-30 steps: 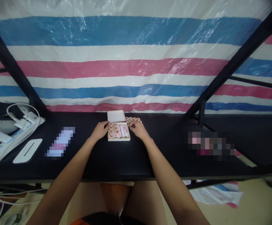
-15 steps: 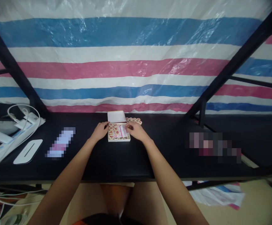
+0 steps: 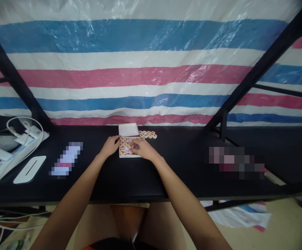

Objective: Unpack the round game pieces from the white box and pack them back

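Observation:
A shallow white box [image 3: 130, 156] sits on the black table, with round xiangqi pieces [image 3: 122, 147] bearing red characters lined up along its left side. Its white lid [image 3: 128, 130] leans open behind it. My left hand [image 3: 110, 145] is closed at the box's left edge, thumb and fingers on the rim. Over the box's middle hovers my right hand [image 3: 141, 147], fingers pinched on what looks like a xiangqi piece, mostly hidden by them. The hand covers much of the box's right half. Several more xiangqi pieces [image 3: 148, 134] lie in rows behind the right hand.
Left on the black table [image 3: 88, 187] are a blurred-out phone-shaped item [image 3: 67, 158], a white flat device [image 3: 30, 169] and a power strip with white cables [image 3: 17, 152]. A pixelated item [image 3: 235, 161] lies at right. Slanted black frame bars and a striped plastic sheet [image 3: 140, 76] stand behind.
My right hand has moved left and slightly toward me, from the box's right edge to over its middle, uncovering more of the rows behind. My left hand has stayed at the left edge.

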Motion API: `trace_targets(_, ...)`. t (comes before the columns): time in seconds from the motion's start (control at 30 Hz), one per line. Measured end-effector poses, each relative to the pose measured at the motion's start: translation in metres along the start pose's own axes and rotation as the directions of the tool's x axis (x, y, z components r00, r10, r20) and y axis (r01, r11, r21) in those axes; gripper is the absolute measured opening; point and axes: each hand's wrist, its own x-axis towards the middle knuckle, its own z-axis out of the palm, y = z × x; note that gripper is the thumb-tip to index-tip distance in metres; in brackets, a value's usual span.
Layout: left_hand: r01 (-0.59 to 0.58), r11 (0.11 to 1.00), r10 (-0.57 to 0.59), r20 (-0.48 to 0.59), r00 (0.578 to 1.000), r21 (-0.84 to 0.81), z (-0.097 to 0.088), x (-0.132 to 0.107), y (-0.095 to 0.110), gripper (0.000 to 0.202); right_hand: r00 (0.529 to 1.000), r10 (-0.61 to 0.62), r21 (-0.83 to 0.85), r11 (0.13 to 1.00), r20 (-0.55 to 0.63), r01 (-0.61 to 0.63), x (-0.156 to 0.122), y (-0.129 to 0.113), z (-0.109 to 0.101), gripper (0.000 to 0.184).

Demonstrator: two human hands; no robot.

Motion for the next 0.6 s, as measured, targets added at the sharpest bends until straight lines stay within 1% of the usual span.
trace_targets(0.1,0.007,1.000,-0.007,0.003,1.000,-0.009,0.000,0.000,0.000,0.037,0.987,0.091,0.012,0.996,-0.135,-0.090,-0.002,0.012,-0.014,0.006)
trace_targets(0.13,0.008,1.000,-0.008,0.006,1.000,-0.016,-0.001,0.000,0.000,0.037,0.970,0.139,0.007,0.990,-0.198,-0.141,-0.003,0.019,-0.019,0.006)
trace_targets(0.17,0.007,1.000,-0.007,0.010,1.000,-0.023,-0.001,0.000,0.000,0.037,0.943,0.200,-0.004,0.978,-0.266,-0.209,-0.005,0.026,-0.024,0.005)
trace_targets(0.2,0.004,1.000,-0.003,0.015,1.000,-0.029,-0.001,0.001,0.000,0.037,0.915,0.267,-0.023,0.958,-0.301,-0.287,-0.007,0.033,-0.028,0.006)
trace_targets(0.27,-0.002,1.000,0.003,0.021,1.000,-0.030,-0.001,0.001,0.000,0.037,0.863,0.394,-0.075,0.896,-0.317,-0.437,-0.012,0.047,-0.033,0.005)
trace_targets(0.33,0.000,1.000,0.001,0.020,1.000,-0.018,-0.001,0.001,-0.001,0.038,0.828,0.483,-0.123,0.838,-0.285,-0.532,-0.015,0.058,-0.034,0.007)
trace_targets(0.37,0.003,1.000,-0.003,0.018,1.000,-0.012,-0.001,0.001,0.000,0.038,0.820,0.509,-0.140,0.820,-0.262,-0.554,-0.017,0.061,-0.033,0.008)
trace_targets(0.43,0.013,1.000,-0.013,0.012,1.000,-0.008,-0.002,0.001,0.000,0.038,0.822,0.523,-0.146,0.816,-0.224,-0.559,-0.017,0.064,-0.030,0.008)
trace_targets(0.53,0.017,1.000,-0.017,0.010,1.000,-0.009,-0.002,0.000,0.002,0.038,0.851,0.489,-0.106,0.852,-0.192,-0.513,-0.016,0.065,-0.024,0.004)
trace_targets(0.6,0.011,1.000,-0.011,0.008,1.000,-0.009,-0.002,0.000,0.002,0.037,0.874,0.452,-0.086,0.878,-0.177,-0.471,-0.015,0.066,-0.022,0.006)
